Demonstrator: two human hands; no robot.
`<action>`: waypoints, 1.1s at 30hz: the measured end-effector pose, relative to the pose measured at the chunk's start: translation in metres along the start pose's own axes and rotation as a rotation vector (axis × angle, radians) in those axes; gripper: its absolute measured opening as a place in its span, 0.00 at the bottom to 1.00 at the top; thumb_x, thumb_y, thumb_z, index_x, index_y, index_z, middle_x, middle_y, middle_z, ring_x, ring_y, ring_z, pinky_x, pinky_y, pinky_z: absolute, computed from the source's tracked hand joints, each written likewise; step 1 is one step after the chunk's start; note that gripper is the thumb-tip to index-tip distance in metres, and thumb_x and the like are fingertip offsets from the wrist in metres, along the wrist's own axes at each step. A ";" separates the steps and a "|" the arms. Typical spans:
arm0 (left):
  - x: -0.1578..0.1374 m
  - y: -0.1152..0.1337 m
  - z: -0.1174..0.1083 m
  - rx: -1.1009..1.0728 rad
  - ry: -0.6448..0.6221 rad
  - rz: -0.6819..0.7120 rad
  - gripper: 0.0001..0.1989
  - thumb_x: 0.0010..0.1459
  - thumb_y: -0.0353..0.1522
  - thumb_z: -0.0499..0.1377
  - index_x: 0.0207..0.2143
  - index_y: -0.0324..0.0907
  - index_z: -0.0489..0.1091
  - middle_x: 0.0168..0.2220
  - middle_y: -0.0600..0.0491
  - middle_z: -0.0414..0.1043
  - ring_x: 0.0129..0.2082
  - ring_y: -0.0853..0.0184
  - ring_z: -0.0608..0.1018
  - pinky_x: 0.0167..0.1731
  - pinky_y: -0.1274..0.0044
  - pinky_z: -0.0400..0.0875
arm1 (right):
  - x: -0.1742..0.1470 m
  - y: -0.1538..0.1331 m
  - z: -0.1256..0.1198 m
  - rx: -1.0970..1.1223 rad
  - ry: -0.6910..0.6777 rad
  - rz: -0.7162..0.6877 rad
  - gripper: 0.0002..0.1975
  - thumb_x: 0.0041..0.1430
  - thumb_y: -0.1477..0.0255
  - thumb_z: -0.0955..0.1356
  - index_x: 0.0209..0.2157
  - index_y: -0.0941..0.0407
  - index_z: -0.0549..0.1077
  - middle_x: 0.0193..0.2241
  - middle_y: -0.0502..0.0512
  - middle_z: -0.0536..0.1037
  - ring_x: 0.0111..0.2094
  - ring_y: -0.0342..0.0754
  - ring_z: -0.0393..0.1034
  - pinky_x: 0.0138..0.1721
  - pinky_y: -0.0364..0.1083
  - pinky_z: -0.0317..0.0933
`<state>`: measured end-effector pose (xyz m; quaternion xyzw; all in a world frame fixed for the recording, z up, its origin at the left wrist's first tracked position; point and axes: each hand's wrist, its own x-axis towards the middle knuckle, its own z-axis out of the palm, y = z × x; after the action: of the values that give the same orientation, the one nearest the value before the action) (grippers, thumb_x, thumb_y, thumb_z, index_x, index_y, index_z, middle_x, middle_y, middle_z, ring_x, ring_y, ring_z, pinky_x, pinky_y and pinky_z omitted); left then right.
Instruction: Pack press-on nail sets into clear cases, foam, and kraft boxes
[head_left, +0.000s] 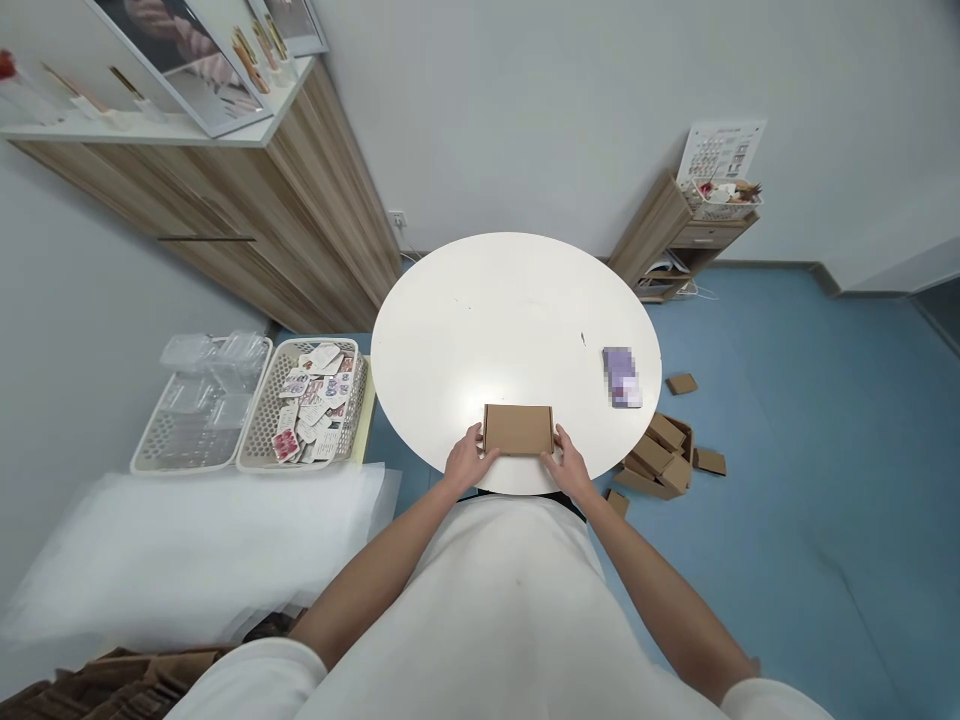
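Observation:
A flat brown cardboard box [518,430], closed, lies near the front edge of the white round table [510,300]. My left hand [466,462] grips its left end, thumb at the near corner and fingers along the side. At the opposite end, my right hand [568,466] holds the box in the same way, thumb by the near right corner. What is inside the box is hidden. To the right on the tabletop lies a purple item [622,377], blurred by pixelation.
On the floor at right, an open carton [660,460] holds several small brown boxes, with more lying around it. At left stand a white basket of printed cards [247,440] and one of clear plastic cases [142,455], beside white sheeting [202,550]. A wooden cabinet [330,190] stands behind.

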<state>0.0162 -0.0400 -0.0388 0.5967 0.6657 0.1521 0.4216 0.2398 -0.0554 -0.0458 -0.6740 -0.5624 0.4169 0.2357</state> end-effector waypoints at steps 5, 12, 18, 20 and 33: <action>0.003 0.002 0.001 0.104 0.011 -0.065 0.33 0.51 0.45 0.52 0.56 0.40 0.49 0.46 0.44 0.66 0.44 0.60 0.70 0.39 0.72 0.63 | 0.011 -0.006 0.001 -0.032 0.042 0.118 0.34 0.51 0.61 0.61 0.58 0.56 0.48 0.50 0.60 0.64 0.42 0.50 0.65 0.45 0.50 0.58; 0.005 0.001 0.005 0.029 -0.012 -0.012 0.28 0.53 0.41 0.51 0.55 0.42 0.50 0.45 0.46 0.65 0.43 0.63 0.69 0.37 0.75 0.63 | 0.021 -0.008 0.003 -0.092 0.000 0.163 0.29 0.52 0.64 0.61 0.56 0.54 0.52 0.46 0.59 0.65 0.38 0.48 0.64 0.40 0.48 0.59; 0.010 0.003 -0.002 0.123 -0.056 -0.038 0.27 0.52 0.42 0.52 0.54 0.45 0.53 0.44 0.49 0.66 0.39 0.63 0.71 0.32 0.76 0.64 | 0.024 -0.011 0.005 -0.039 -0.015 0.181 0.28 0.52 0.69 0.61 0.55 0.52 0.53 0.43 0.55 0.67 0.38 0.46 0.63 0.39 0.45 0.59; 0.013 0.006 -0.007 0.162 -0.086 -0.055 0.27 0.51 0.42 0.53 0.53 0.44 0.54 0.44 0.49 0.67 0.39 0.63 0.72 0.31 0.76 0.64 | 0.025 -0.014 0.004 -0.037 -0.028 0.211 0.28 0.51 0.70 0.61 0.55 0.52 0.53 0.43 0.56 0.67 0.37 0.45 0.64 0.39 0.45 0.59; 0.037 0.014 -0.023 -0.099 -0.071 -0.179 0.25 0.55 0.47 0.44 0.47 0.42 0.63 0.45 0.47 0.69 0.43 0.61 0.71 0.39 0.75 0.63 | 0.037 -0.029 -0.028 0.182 -0.226 0.318 0.30 0.54 0.53 0.56 0.56 0.50 0.52 0.49 0.56 0.66 0.45 0.49 0.64 0.42 0.49 0.59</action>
<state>0.0110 0.0046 -0.0298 0.5181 0.6926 0.1254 0.4859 0.2471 -0.0088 -0.0192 -0.6791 -0.4317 0.5710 0.1622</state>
